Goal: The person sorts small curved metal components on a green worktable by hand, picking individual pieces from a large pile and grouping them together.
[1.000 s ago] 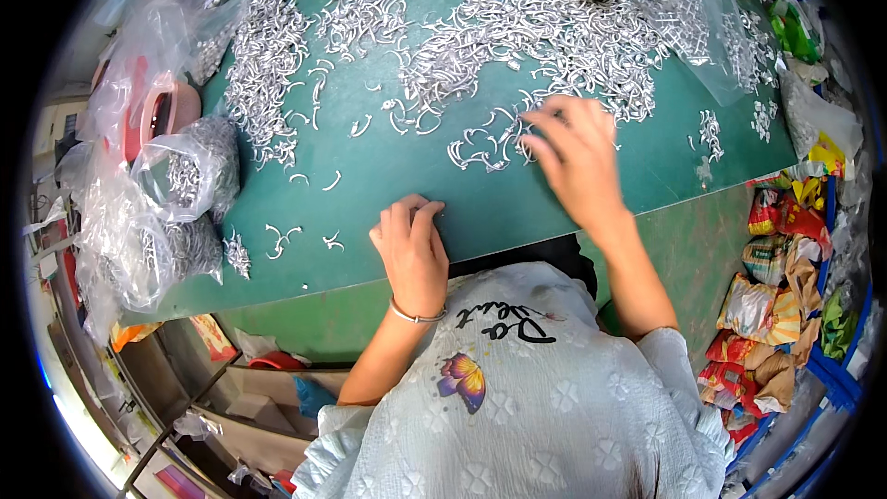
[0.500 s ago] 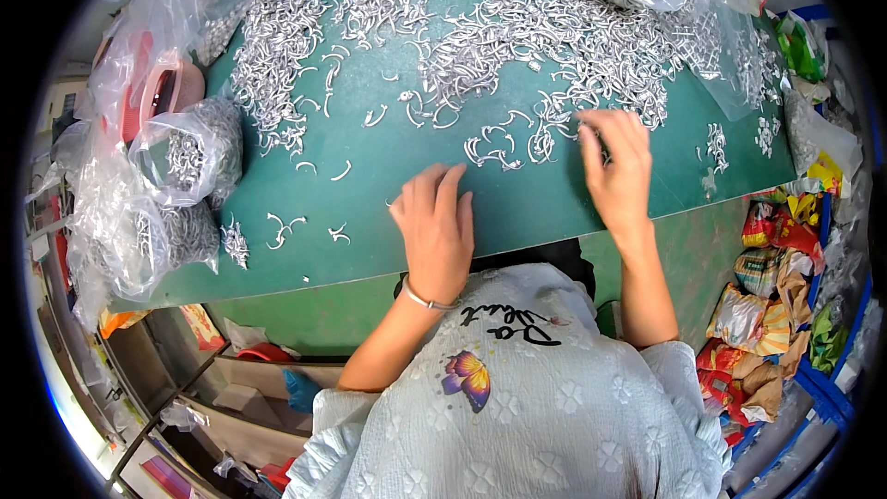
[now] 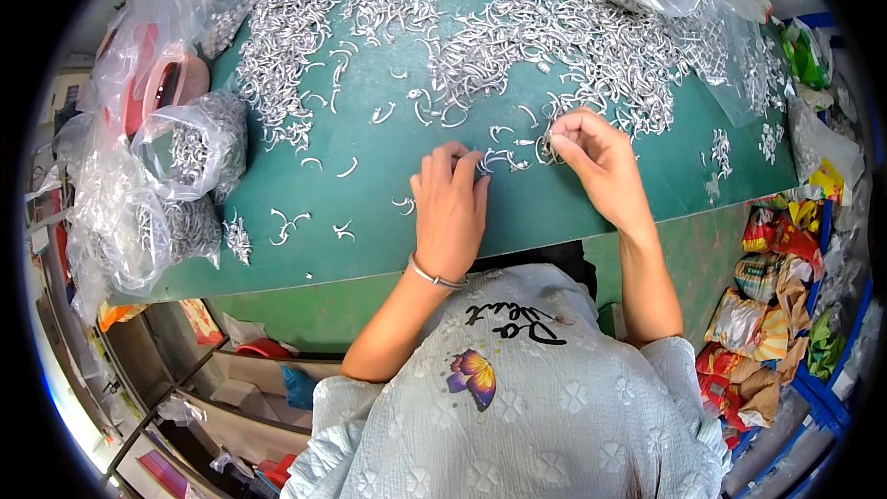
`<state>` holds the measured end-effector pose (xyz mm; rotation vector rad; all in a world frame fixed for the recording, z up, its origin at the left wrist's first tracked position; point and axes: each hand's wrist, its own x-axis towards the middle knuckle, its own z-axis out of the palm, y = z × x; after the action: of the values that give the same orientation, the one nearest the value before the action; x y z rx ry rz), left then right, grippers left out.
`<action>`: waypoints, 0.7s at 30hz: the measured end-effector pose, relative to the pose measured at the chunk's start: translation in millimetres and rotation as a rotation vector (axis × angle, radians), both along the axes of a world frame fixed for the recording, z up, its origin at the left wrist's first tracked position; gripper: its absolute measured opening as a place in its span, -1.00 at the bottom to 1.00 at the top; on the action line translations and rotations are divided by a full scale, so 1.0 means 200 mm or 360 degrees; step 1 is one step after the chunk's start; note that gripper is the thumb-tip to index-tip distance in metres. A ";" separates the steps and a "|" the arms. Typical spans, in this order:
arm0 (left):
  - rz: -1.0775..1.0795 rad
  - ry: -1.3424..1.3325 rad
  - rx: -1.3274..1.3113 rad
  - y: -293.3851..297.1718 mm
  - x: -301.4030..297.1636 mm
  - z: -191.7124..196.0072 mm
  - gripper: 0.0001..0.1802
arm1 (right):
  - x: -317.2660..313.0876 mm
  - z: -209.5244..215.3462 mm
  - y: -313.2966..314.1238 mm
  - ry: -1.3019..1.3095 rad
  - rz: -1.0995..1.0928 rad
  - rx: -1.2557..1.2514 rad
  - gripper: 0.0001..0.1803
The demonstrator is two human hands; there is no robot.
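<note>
"In the head view, where are the loose curved pieces (image 3: 518,164)?"

"On the green bench (image 3: 370,233), just off the near side of the main heap (image 3: 591,42), scattered between the two hands."

"And each grip?"

"The right hand (image 3: 605,171), just short of the heap's near edge, has thumb and forefinger drawn almost together at the loose pieces; I can't tell whether one is pinched. The left hand (image 3: 451,212), farther out from the heap on that same side, has its fingers loosely curled, tips down beside the pieces. What lies under them is hidden."

"How would you handle them well?"

"I'd take one at a time by its middle, since those bent ends look apt to hook a neighbour. Keep the fingertips low, lift gently, and avoid nudging strays back into the heap."
</note>
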<state>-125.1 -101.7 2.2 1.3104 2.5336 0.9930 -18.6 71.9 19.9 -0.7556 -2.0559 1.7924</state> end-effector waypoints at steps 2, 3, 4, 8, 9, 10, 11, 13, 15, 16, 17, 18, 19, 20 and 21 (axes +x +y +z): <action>-0.0038 -0.0042 0.0014 -0.01 0.00 0.00 -0.61 | 0.03 0.03 0.02 0.0109 0.0218 -0.0752 -0.86; -0.0064 -0.0048 0.0027 -0.01 0.00 -0.01 -0.61 | 0.02 0.03 0.01 0.0315 0.0247 -0.1163 -0.84; -0.0089 -0.0055 0.0040 -0.01 0.00 -0.01 -0.61 | 0.02 0.03 0.01 0.0524 0.0277 -0.1571 -0.82; -0.0010 -0.0086 0.0067 0.01 0.00 0.01 -0.54 | -0.02 0.01 0.04 0.0677 0.0260 -0.1587 -0.80; -0.0019 -0.0073 0.0052 0.01 0.01 0.01 -0.53 | -0.02 0.01 0.03 0.0462 0.0241 -0.1031 -0.82; -0.0028 -0.0061 0.0039 0.01 0.01 0.01 -0.52 | -0.03 0.00 0.02 0.0246 0.0218 -0.0474 -0.84; -0.0027 -0.0056 0.0042 0.00 0.01 0.01 -0.51 | -0.04 -0.01 0.01 0.0031 0.0191 0.0084 -0.85; -0.0040 -0.0047 0.0050 0.01 0.01 0.00 -0.50 | -0.09 -0.01 -0.05 -0.0265 0.0142 0.0977 -0.87; -0.0052 -0.0060 0.0035 0.01 0.01 0.00 -0.51 | -0.13 -0.01 -0.10 -0.0532 0.0125 0.1358 -0.85; -0.0056 -0.0066 0.0029 0.01 0.00 0.01 -0.51 | -0.13 -0.01 -0.10 -0.0422 0.0114 0.1300 -0.86; -0.0058 -0.0067 0.0032 0.01 0.00 0.01 -0.51 | -0.12 -0.02 -0.08 -0.0314 0.0101 0.1241 -0.88; -0.0051 -0.0070 0.0033 0.00 0.00 0.00 -0.52 | -0.11 -0.02 -0.07 -0.0204 0.0099 0.1180 -0.89; -0.0044 -0.0072 0.0035 -0.01 0.00 0.00 -0.52 | -0.09 0.02 -0.03 -0.0177 0.0119 0.0880 -0.92; -0.0023 -0.0076 0.0051 -0.01 0.00 0.01 -0.53 | -0.06 0.01 -0.01 -0.0081 0.0084 0.0280 -0.91; -0.0011 -0.0080 0.0071 0.00 0.01 0.02 -0.54 | -0.02 0.03 0.02 0.0089 0.0079 -0.0377 -0.90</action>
<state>-123.8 -100.7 5.5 1.2881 2.4819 1.0732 -22.1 76.1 25.6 -0.7124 -1.8632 2.0861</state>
